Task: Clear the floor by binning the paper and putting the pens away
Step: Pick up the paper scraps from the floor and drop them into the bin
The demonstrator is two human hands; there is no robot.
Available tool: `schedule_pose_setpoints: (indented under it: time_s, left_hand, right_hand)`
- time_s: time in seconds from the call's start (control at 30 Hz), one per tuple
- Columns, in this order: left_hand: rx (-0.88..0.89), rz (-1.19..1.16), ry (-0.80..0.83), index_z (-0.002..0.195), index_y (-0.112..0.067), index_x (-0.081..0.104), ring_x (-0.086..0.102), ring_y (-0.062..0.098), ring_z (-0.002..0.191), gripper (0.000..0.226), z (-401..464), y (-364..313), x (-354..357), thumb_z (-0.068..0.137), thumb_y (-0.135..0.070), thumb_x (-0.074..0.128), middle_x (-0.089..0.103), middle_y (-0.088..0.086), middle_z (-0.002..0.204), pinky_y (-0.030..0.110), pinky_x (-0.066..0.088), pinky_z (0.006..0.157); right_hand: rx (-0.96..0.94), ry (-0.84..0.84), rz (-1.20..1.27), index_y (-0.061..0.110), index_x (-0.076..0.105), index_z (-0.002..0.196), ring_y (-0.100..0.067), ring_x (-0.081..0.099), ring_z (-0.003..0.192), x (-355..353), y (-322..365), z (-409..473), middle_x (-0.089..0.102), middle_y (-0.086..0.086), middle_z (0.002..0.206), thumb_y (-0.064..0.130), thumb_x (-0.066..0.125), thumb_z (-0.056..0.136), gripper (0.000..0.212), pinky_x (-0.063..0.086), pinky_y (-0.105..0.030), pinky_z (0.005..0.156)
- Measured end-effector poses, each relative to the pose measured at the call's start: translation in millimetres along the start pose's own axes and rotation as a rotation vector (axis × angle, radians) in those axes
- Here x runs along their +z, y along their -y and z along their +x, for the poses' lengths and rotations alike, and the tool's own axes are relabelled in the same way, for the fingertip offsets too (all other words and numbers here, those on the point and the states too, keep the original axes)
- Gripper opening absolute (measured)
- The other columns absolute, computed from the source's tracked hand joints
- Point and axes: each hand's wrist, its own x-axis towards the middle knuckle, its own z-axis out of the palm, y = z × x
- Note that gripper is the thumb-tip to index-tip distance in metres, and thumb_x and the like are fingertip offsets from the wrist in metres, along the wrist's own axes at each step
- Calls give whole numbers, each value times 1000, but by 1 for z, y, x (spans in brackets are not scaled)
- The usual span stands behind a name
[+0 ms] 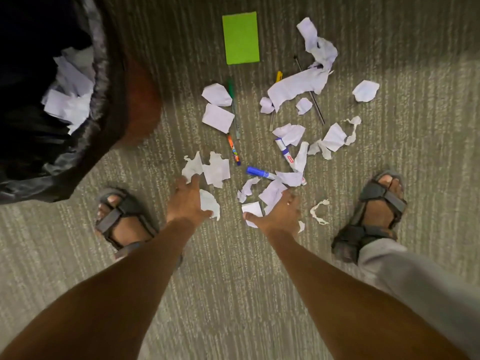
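Several torn white paper scraps [298,84] lie scattered on the carpet among pens: a blue-capped marker [257,172], a white and blue marker [283,149], an orange patterned pen [233,152], a green pen [230,88], a yellow pen [278,76] and a thin black pen [313,100]. My left hand [185,201] reaches down with spread fingers, its fingertips on one scrap [193,166] and its thumb on another [211,202]. My right hand [281,214] is spread flat over two scraps [252,209], [272,192]. Neither hand has lifted anything.
A bin lined with a black bag [98,131] stands at the upper left with paper pieces [68,102] inside. A bright green rectangular pad [241,37] lies at the far side. My sandalled feet [122,219] [376,211] flank the pile on grey-green carpet.
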Motion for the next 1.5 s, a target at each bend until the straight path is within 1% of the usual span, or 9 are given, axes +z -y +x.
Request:
schedule_pose_setpoints:
  time_s: [0.2, 0.3, 0.43, 0.6, 0.77, 1.03, 1.27, 1.4, 1.5]
  left_hand:
    - [106, -57, -122, 130, -13, 46, 56, 40, 111, 56, 9, 0, 27, 79, -14, 72, 45, 18, 135, 47, 47, 91]
    - [193, -51, -116, 107, -4, 65, 61, 41, 102, 25, 14, 7, 30, 82, -8, 67, 55, 18, 124, 44, 49, 85]
    - [293, -23, -127, 90, -1, 66, 64, 40, 90, 10, 7, 9, 27, 83, -4, 60, 65, 18, 101, 44, 50, 71]
    - [360, 167, -324, 93, -11, 72, 47, 29, 113, 19, -5, -4, 3, 77, -19, 69, 57, 10, 121, 43, 43, 92]
    - [275, 174, -193, 102, -16, 71, 32, 33, 135, 24, 7, -20, -17, 78, -17, 73, 26, 12, 153, 44, 37, 107]
    - [303, -86, -187, 106, -7, 56, 65, 32, 92, 33, 12, -36, -20, 77, 4, 68, 66, 15, 101, 38, 52, 76]
    - [384, -34, -97, 149, -27, 22, 63, 33, 97, 94, 12, -42, -20, 75, 6, 70, 65, 15, 107, 41, 51, 78]
    - [451, 64, -61, 128, -22, 58, 61, 30, 104, 54, 15, -49, -23, 79, -1, 67, 61, 8, 118, 35, 49, 78]
    - [396, -97, -75, 109, -16, 71, 61, 28, 98, 38, 3, -52, -32, 77, 3, 66, 62, 6, 108, 32, 46, 77]
  right_hand:
    - [-11, -145, -30, 16, 36, 134, -35, 53, 120, 17, 2, 2, 32, -12, 145, 50, 83, 66, 89, 51, -44, 88]
    - [-205, -130, -150, 18, 49, 123, -30, 60, 107, 17, -3, 4, 46, -9, 129, 46, 73, 80, 57, 51, -39, 84]
    - [-388, -134, -292, 14, 58, 120, -28, 63, 99, 14, -5, 2, 56, -9, 119, 35, 55, 96, 33, 51, -36, 81]
    - [-429, -34, -362, 10, 58, 120, -26, 63, 99, 6, -6, 2, 58, -8, 119, 16, 51, 98, 25, 51, -34, 79]
    - [-532, 2, -304, 10, 61, 119, -25, 66, 84, -10, -5, -6, 43, -5, 137, 22, 55, 96, 27, 53, -35, 81]
    - [-538, -11, -447, 16, 66, 109, -30, 67, 84, -12, 9, 9, 18, -5, 158, 19, 64, 91, 18, 56, -39, 73]
    - [-583, 5, -558, 17, 63, 116, -29, 66, 94, -12, 6, 34, 47, -7, 133, 14, 61, 90, 26, 57, -41, 79]
    - [-598, 68, -512, 13, 65, 111, -34, 65, 98, -23, 7, 36, 56, -9, 117, 16, 63, 89, 22, 56, -44, 84]
    - [-599, 44, -347, 12, 68, 112, -32, 63, 102, -41, 12, 19, 64, -12, 113, 21, 65, 89, 24, 52, -38, 87]
